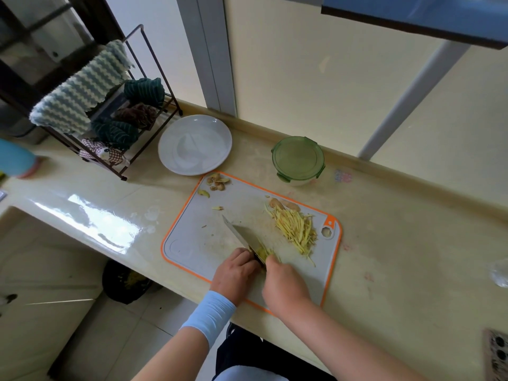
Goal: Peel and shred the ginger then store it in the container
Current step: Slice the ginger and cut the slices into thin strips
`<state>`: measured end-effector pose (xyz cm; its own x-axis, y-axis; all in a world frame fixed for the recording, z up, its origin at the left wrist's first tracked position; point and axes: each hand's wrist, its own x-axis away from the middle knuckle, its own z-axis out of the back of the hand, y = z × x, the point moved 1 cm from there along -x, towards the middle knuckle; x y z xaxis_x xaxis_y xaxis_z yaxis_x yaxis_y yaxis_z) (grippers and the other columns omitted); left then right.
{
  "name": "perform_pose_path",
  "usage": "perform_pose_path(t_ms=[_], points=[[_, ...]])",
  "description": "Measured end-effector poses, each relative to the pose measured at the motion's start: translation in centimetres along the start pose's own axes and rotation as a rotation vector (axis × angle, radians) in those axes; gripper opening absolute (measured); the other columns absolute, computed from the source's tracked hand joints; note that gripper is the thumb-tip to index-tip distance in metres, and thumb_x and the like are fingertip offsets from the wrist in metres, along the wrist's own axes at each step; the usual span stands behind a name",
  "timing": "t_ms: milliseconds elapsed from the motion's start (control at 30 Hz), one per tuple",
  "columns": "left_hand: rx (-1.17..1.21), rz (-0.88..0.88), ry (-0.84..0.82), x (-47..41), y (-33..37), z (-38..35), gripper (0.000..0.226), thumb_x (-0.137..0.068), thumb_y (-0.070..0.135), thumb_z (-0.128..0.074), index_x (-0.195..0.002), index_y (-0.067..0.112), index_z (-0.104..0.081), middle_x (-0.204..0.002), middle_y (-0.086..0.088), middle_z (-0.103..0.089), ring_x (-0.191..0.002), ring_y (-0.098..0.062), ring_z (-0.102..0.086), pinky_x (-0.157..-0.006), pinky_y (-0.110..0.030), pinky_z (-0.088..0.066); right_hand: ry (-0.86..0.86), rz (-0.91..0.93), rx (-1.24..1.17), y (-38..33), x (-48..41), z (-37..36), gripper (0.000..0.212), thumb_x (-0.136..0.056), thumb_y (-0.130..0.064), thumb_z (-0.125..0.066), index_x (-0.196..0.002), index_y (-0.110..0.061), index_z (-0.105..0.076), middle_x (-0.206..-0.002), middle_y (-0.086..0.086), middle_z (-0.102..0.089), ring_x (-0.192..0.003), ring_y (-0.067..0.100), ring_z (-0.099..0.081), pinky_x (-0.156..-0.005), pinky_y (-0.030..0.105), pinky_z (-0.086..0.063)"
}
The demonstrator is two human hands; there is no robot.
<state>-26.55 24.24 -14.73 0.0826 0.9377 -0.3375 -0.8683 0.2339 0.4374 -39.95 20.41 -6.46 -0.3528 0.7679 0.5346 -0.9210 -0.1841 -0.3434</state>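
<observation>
A grey cutting board with an orange rim [203, 251] lies on the counter. My left hand [235, 270] grips the handle of a knife [242, 235] whose blade points away to the upper left. Just right of the blade, my right hand [286, 284] holds down a small stack of yellow ginger slices [264, 253] with curled fingertips. A pile of ginger shreds [297, 229] lies on the board's right side, with a piece of ginger [284, 204] behind it. Ginger peels [218, 182] sit at the board's far left corner. The container with a green lid [298, 158] stands shut behind the board.
A white plate [195, 144] sits left of the container. A wire rack with cloths [110, 111] stands at the far left. A dark bin [123, 281] is on the floor below the counter's front edge. A plastic bottle [500, 272] shows at the right edge.
</observation>
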Motion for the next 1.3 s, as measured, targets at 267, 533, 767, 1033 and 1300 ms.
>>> perform_pose_path(t_ms=[267,533,767,1033,1300], points=[[-0.013,-0.028,-0.010,0.1,-0.3,0.7,0.018,-0.090,0.014,-0.056,-0.084,0.014,-0.073,-0.089,-0.001,-0.061,-0.091,-0.018,-0.051,-0.076,-0.025,-0.048,0.014,0.016,-0.076,-0.2,-1.0,0.3,0.015,-0.091,-0.006,-0.041,-0.098,-0.019,-0.041,-0.106,0.014,-0.065,-0.102,0.036,-0.063,-0.069,0.036,-0.043],[-0.030,-0.026,0.001,-0.3,-0.4,0.8,0.029,-0.094,0.021,-0.049,-0.080,0.015,-0.074,-0.085,0.000,-0.064,-0.093,-0.016,-0.052,-0.068,-0.028,-0.053,0.053,0.017,-0.009,0.7,1.1,0.4,0.025,-0.095,-0.009,-0.041,-0.118,-0.018,-0.044,-0.110,0.011,-0.065,-0.104,0.031,-0.063,-0.066,0.032,-0.035],[0.010,-0.011,0.013,0.0,-0.7,0.2,0.023,-0.094,0.021,-0.055,-0.081,0.016,-0.073,-0.087,0.000,-0.064,-0.092,-0.017,-0.054,-0.069,-0.029,-0.053,0.029,-0.021,0.044,2.3,3.0,-0.5,0.049,-0.093,-0.004,-0.035,-0.140,-0.017,-0.037,-0.113,0.011,-0.064,-0.106,0.030,-0.063,-0.077,0.036,-0.046],[0.028,-0.003,0.007,-0.1,-0.6,0.3,0.020,-0.091,0.017,-0.056,-0.079,0.016,-0.072,-0.086,0.002,-0.062,-0.090,-0.016,-0.053,-0.068,-0.026,-0.052,0.044,0.004,-0.031,-1.5,-1.3,0.1,0.021,-0.093,-0.005,-0.038,-0.109,-0.015,-0.047,-0.108,0.014,-0.065,-0.102,0.034,-0.063,-0.072,0.036,-0.046],[0.039,-0.009,0.018,0.0,-1.0,0.3,0.023,-0.094,0.020,-0.056,-0.080,0.015,-0.072,-0.086,0.000,-0.063,-0.091,-0.017,-0.054,-0.072,-0.026,-0.051,0.076,0.021,0.023,0.8,1.4,-0.4,0.032,-0.095,-0.008,-0.038,-0.125,-0.018,-0.043,-0.108,0.011,-0.066,-0.103,0.031,-0.064,-0.068,0.034,-0.038]])
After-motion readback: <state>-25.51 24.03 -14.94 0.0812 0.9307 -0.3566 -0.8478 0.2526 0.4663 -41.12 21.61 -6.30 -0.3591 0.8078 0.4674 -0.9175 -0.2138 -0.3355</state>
